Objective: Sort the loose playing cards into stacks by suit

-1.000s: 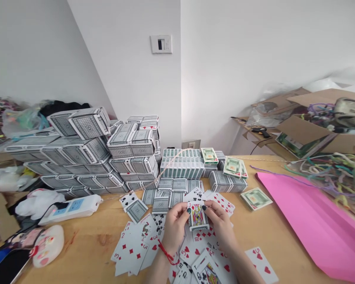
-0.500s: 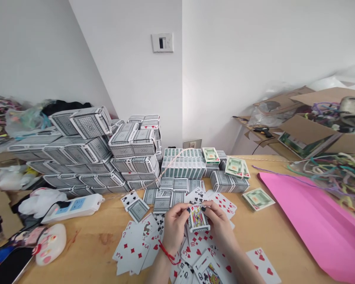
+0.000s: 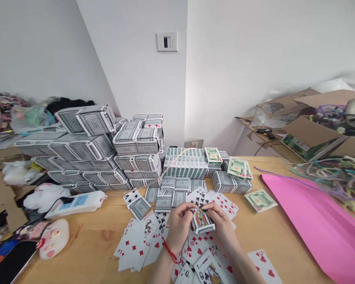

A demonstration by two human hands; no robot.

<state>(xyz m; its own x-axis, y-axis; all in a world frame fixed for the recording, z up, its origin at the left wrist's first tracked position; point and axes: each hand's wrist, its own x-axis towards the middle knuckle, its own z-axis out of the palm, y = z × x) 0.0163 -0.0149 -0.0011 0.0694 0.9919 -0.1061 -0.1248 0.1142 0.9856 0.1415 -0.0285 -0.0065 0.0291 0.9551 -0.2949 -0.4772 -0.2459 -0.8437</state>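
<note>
Between my two hands is a playing card (image 3: 200, 219) with a face-card picture on its front and its near edge folded over, showing the patterned back. My left hand (image 3: 182, 223) pinches its left side, and my right hand (image 3: 219, 221) closes on its right and far side. Beneath my hands lie loose playing cards (image 3: 133, 249), mostly face up. Just beyond them, folded card pieces (image 3: 163, 202) with grey patterned backs rest on the table. The far edge of the held card is partly hidden by my fingers.
Blocks built from folded cards (image 3: 96, 120) are stacked at the back left. Green card boxes (image 3: 260, 200) sit right of centre, beside a pink sheet (image 3: 310, 225). A power strip (image 3: 77, 203) and a phone (image 3: 14, 260) lie at left; coloured cords (image 3: 340, 173) tangle at right.
My hands still hold the folded card, which has turned and tilted slightly. The whole view has shifted a little, so everything appears slightly farther right.
</note>
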